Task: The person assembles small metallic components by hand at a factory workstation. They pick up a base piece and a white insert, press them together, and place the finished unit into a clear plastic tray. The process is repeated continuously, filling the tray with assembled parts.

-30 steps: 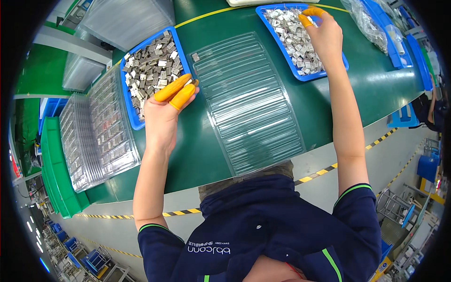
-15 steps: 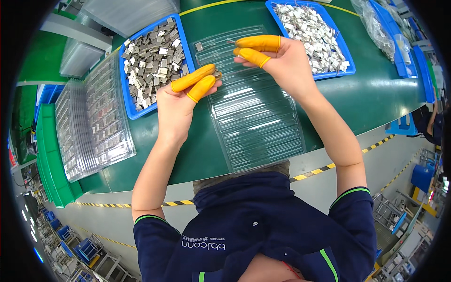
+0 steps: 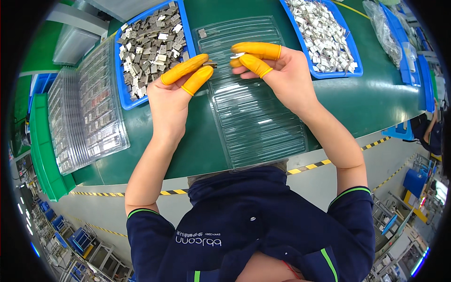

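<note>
Head: white part (image 3: 238, 55) in right hand (image 3: 285, 67)

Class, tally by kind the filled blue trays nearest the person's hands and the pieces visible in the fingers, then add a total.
Filled blue trays: 2 (left blue tray, right blue tray)
Dark metal piece, in the left hand: 1
White piece, in the right hand: 1
Total: 4

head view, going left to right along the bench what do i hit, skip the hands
green bin → stack of clear trays → blue tray of mostly grey parts → single clear tray → blue tray of white parts → clear plastic bag
</note>
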Demonstrator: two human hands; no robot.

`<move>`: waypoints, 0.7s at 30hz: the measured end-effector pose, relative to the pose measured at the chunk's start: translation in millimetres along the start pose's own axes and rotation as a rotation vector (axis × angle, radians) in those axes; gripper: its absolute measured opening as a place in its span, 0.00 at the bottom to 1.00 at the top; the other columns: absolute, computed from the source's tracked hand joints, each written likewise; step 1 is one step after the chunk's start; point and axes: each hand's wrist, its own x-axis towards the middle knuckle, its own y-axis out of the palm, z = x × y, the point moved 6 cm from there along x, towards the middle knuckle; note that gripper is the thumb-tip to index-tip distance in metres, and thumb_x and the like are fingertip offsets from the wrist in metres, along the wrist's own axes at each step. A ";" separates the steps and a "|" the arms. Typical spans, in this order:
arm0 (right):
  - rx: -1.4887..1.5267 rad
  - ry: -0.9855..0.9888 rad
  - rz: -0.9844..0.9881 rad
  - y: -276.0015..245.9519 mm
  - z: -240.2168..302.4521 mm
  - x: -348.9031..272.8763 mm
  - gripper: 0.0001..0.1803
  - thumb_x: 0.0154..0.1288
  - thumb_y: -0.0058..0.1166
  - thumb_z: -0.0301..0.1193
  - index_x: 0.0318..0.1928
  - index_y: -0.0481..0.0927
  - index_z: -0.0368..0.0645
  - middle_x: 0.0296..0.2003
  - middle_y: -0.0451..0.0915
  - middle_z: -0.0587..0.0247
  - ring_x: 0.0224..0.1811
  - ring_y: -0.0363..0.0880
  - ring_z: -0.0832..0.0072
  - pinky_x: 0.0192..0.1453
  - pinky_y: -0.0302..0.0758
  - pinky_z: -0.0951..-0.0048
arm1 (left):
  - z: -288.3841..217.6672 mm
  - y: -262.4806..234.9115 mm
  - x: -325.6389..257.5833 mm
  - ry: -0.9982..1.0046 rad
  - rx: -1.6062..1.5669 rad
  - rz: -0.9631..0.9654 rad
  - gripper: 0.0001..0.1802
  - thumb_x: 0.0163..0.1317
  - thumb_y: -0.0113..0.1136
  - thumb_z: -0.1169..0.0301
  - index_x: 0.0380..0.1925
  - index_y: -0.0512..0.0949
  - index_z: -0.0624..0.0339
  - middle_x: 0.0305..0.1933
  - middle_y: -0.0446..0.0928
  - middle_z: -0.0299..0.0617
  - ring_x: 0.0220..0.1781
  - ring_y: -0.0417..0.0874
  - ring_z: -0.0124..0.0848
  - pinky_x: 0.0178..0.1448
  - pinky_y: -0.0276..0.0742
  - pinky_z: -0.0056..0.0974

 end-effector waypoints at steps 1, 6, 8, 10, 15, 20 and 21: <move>-0.089 -0.012 -0.009 -1.6 0.9 -0.6 0.11 0.59 0.58 0.24 0.43 0.80 0.33 0.38 0.82 0.58 0.38 0.81 0.74 0.45 0.79 0.77 | -0.2 0.5 -0.2 -0.005 -0.003 0.004 0.19 0.55 0.62 0.77 0.47 0.76 0.72 0.42 0.80 0.48 0.41 0.83 0.32 0.49 0.78 0.31; -0.147 -0.102 0.031 -2.1 3.1 -1.6 0.11 0.57 0.60 0.24 0.43 0.82 0.38 0.37 0.83 0.62 0.37 0.79 0.79 0.45 0.76 0.77 | -2.3 6.1 -2.4 -0.073 -0.018 0.045 0.15 0.55 0.62 0.80 0.44 0.78 0.72 0.42 0.81 0.48 0.41 0.82 0.30 0.50 0.78 0.32; -0.147 -0.093 0.046 0.0 2.1 -3.6 0.11 0.56 0.60 0.24 0.42 0.83 0.40 0.36 0.83 0.63 0.37 0.79 0.80 0.44 0.75 0.78 | -1.9 7.3 -3.2 -0.069 -0.022 0.055 0.15 0.55 0.62 0.80 0.44 0.78 0.72 0.41 0.81 0.48 0.41 0.82 0.31 0.49 0.78 0.31; -0.213 -0.180 0.041 1.6 7.7 -4.2 0.12 0.54 0.62 0.23 0.41 0.83 0.39 0.35 0.83 0.62 0.36 0.80 0.78 0.43 0.75 0.77 | -0.6 6.9 -4.3 -0.071 -0.019 0.054 0.15 0.55 0.62 0.81 0.44 0.77 0.73 0.40 0.81 0.49 0.40 0.83 0.31 0.49 0.78 0.31; -0.436 -0.399 0.024 0.8 26.9 -8.1 0.11 0.50 0.64 0.23 0.37 0.82 0.38 0.34 0.82 0.59 0.35 0.81 0.71 0.42 0.75 0.75 | -1.8 7.3 -3.9 -0.092 0.003 0.069 0.15 0.55 0.62 0.81 0.43 0.78 0.73 0.38 0.81 0.49 0.39 0.83 0.31 0.48 0.79 0.32; -0.414 -0.445 0.012 1.7 27.0 -9.8 0.12 0.49 0.65 0.24 0.37 0.81 0.38 0.34 0.82 0.59 0.35 0.82 0.70 0.42 0.75 0.75 | -4.0 9.8 -5.4 -0.080 0.013 0.093 0.14 0.55 0.62 0.80 0.43 0.78 0.73 0.37 0.82 0.48 0.37 0.83 0.31 0.46 0.79 0.32; -0.405 -0.426 0.028 2.4 24.7 -10.0 0.12 0.49 0.65 0.24 0.37 0.81 0.38 0.35 0.82 0.59 0.35 0.82 0.71 0.42 0.75 0.75 | -3.7 11.5 -6.5 -0.077 0.002 0.105 0.14 0.55 0.62 0.80 0.43 0.78 0.72 0.37 0.82 0.48 0.36 0.83 0.31 0.45 0.79 0.32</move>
